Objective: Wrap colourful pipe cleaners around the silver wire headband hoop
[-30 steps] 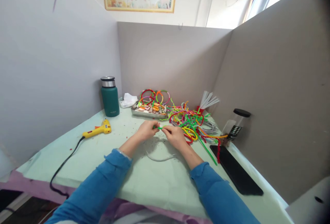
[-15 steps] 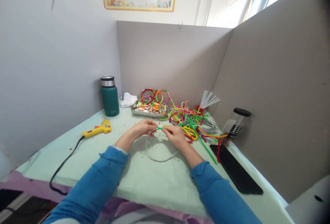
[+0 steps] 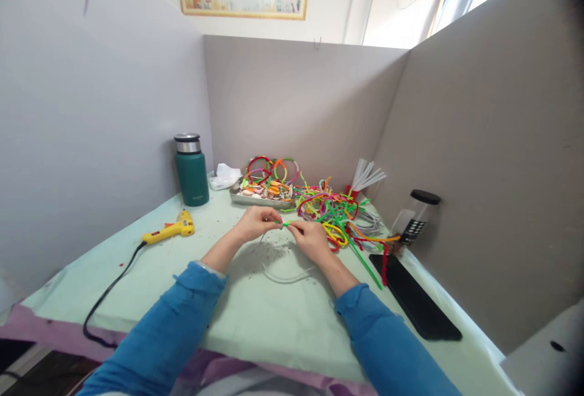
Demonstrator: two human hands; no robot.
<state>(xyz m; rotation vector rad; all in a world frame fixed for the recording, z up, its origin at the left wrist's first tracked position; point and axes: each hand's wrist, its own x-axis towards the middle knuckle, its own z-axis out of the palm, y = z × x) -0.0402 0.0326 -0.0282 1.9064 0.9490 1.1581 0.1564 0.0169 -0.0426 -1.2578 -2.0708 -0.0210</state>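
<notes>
Near the middle of the table, my left hand (image 3: 256, 224) pinches one side of a short green pipe cleaner piece (image 3: 285, 224). My right hand (image 3: 310, 239) pinches the other side, its thumb and forefinger closed together. A thin grey-white ring (image 3: 286, 280) hangs down from between the hands towards the cloth. The green piece sits at the top of this ring. Behind the hands is a metal tray (image 3: 262, 202) with many small flat pieces, and coloured hoops (image 3: 260, 170) stand at its back.
A pile of coloured pipe cleaners (image 3: 335, 210) lies right of the hands. Beyond are a black phone-like slab (image 3: 415, 298) and a black-lidded jar (image 3: 417, 219). On the left are a yellow glue gun (image 3: 168, 230) with a cord and a green bottle (image 3: 192, 177). Grey partitions (image 3: 305, 104) surround the table.
The fingers of my left hand have shifted slightly along the green piece. The ring's left side has tilted and looks flatter. The whole view has moved a little.
</notes>
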